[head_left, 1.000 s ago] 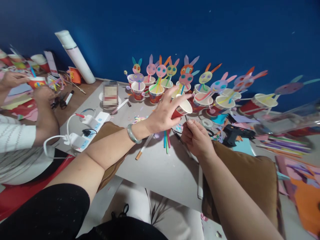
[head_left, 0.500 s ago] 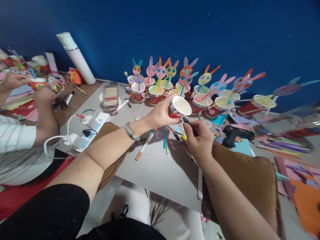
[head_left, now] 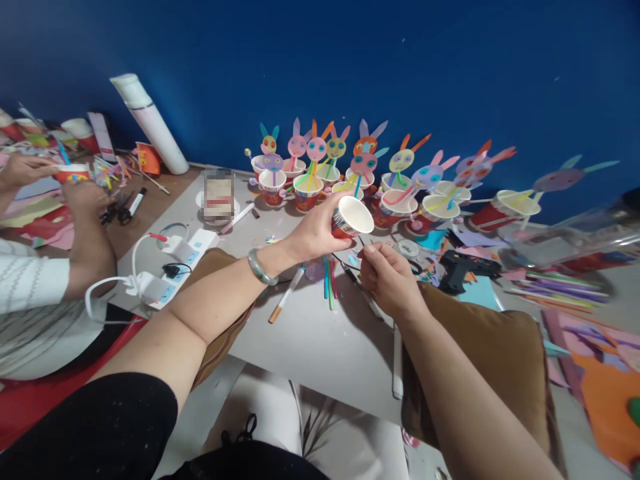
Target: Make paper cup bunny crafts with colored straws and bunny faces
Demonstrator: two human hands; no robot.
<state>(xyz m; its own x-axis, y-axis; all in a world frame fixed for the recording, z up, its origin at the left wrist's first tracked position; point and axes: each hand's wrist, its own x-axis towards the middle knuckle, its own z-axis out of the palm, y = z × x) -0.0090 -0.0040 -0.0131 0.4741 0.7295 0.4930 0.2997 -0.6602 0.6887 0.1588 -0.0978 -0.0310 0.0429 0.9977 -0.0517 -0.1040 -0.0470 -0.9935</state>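
My left hand [head_left: 316,232], a bangle on its wrist, is closed around a red-and-white paper cup [head_left: 354,217]. The cup is tilted, its open mouth facing right and towards me. Just below and to the right of the cup, my right hand [head_left: 393,280] is closed in a pinch. A thin dark bit shows at its fingertips, too small to name. Behind the cup stand several paper cups with paper rabbit heads on straws, among them one with a pink-orange face [head_left: 316,148]. Green and blue straws [head_left: 330,287] lie below my left hand.
A black glue gun [head_left: 457,270] lies right of my right hand, behind a brown cushion [head_left: 475,347]. At left are a white power strip [head_left: 187,267] and a leaning white bottle [head_left: 150,123]. Another person's hand [head_left: 85,197] is by a cup at far left. Coloured paper [head_left: 600,393] lies at right.
The cup in my left hand has come slightly lower in the picture. My right hand has shifted a little left and down; the dark object it held now shows only as a thin bit.
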